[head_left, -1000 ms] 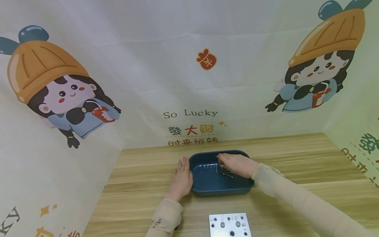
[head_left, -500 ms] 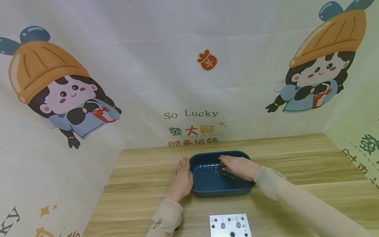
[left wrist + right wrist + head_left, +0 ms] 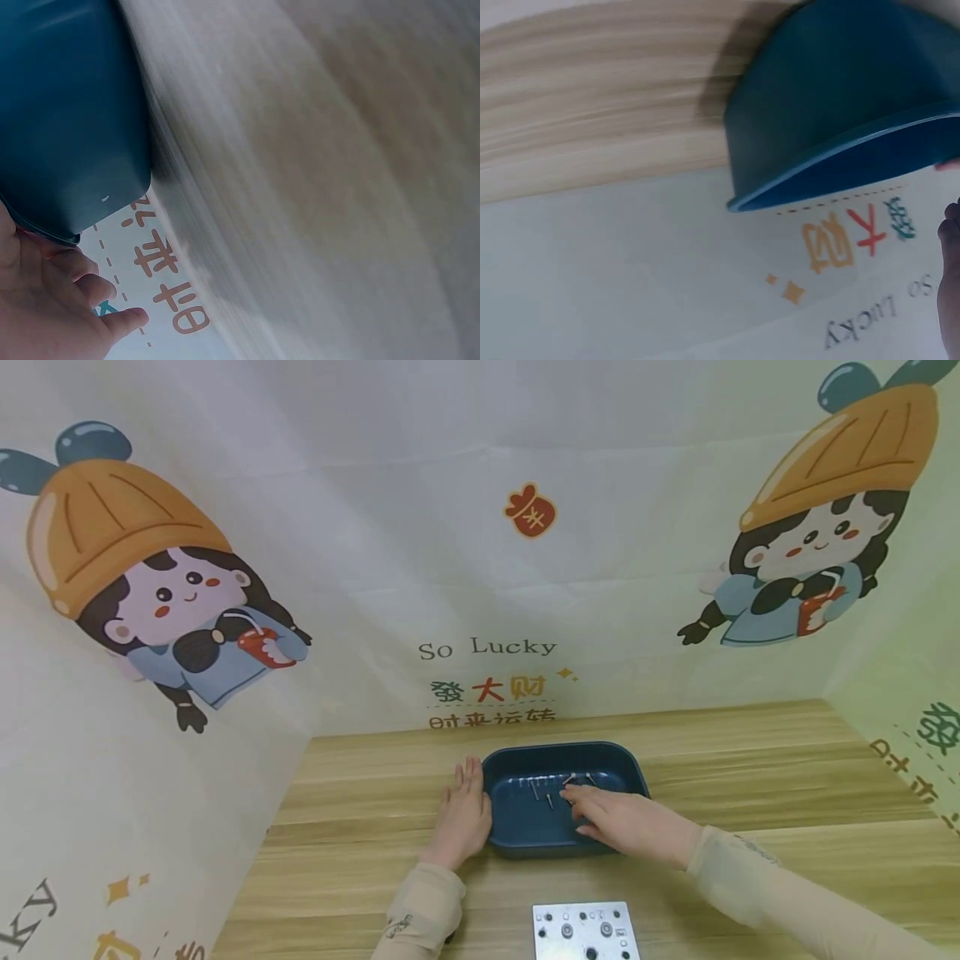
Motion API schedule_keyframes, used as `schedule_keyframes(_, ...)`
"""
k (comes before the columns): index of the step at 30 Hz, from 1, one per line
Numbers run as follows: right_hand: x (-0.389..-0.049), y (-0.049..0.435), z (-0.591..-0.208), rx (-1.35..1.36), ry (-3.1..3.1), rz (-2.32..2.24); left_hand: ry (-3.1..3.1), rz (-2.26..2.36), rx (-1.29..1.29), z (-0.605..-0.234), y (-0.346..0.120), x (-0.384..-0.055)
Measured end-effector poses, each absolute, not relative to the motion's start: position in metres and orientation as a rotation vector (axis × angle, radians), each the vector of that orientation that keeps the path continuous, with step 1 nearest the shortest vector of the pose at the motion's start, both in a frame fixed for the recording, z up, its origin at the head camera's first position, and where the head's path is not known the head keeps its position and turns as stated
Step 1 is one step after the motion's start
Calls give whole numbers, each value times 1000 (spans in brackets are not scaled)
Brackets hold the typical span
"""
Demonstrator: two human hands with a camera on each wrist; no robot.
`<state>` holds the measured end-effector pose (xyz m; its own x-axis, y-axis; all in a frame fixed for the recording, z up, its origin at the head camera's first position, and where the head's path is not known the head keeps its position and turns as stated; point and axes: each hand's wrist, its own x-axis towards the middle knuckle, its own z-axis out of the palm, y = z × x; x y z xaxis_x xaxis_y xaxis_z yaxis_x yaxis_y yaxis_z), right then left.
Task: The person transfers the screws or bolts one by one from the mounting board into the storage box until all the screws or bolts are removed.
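A dark blue tray point(image 3: 525, 842) stands on the table with several small screws point(image 3: 550, 802) loose on its floor. My left hand point(image 3: 461, 817) rests along the tray's left wall, fingers straight and pointing away from me. In the left wrist view the left hand point(image 3: 52, 307) touches the tray's wall point(image 3: 82, 150). My right hand point(image 3: 637, 822) reaches over the tray's right front rim, its fingers apart and down by the screws; nothing shows between them. The right wrist view has the tray's outer wall point(image 3: 832, 82) and only a sliver of the right hand point(image 3: 950, 277).
A silver metal plate point(image 3: 585, 931) with holes and round fittings lies in front of the tray, cut off by the lower frame edge. The wood-grain table point(image 3: 375, 793) meets a printed cloth backdrop point(image 3: 360, 610) behind and at both sides.
My right hand has moved toward me and slightly right within the tray, and its fingers have spread. More screws now show, some of them shifted. My left hand keeps its place.
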<state>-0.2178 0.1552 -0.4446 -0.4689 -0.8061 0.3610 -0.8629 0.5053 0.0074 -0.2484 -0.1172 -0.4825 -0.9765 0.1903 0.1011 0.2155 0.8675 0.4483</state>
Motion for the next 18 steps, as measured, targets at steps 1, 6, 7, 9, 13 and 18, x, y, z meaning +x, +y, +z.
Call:
schedule_keyframes(1,-214,156,-445,1411,-2391,246,-2984,-727,-324,-482,-117,-248)
schedule_keyframes(6,-189,164,-445,1431,-2275,262,-2987,-732,-324,-482,-118,-248)
schedule_keyframes(7,-183,166,-445,1435,-2279,267,-2986,-735,-323,-482,-118,-247)
schedule_keyframes(9,-170,170,-444,1443,-2290,251,-2985,-732,-323,-482,-118,-247)
schedule_keyframes(13,-145,179,-448,1492,-2273,162,-2979,-730,-332,-482,-117,-248)
schedule_keyframes(18,-116,187,-457,1547,-2413,249,-2985,-716,-338,-483,-116,-249)
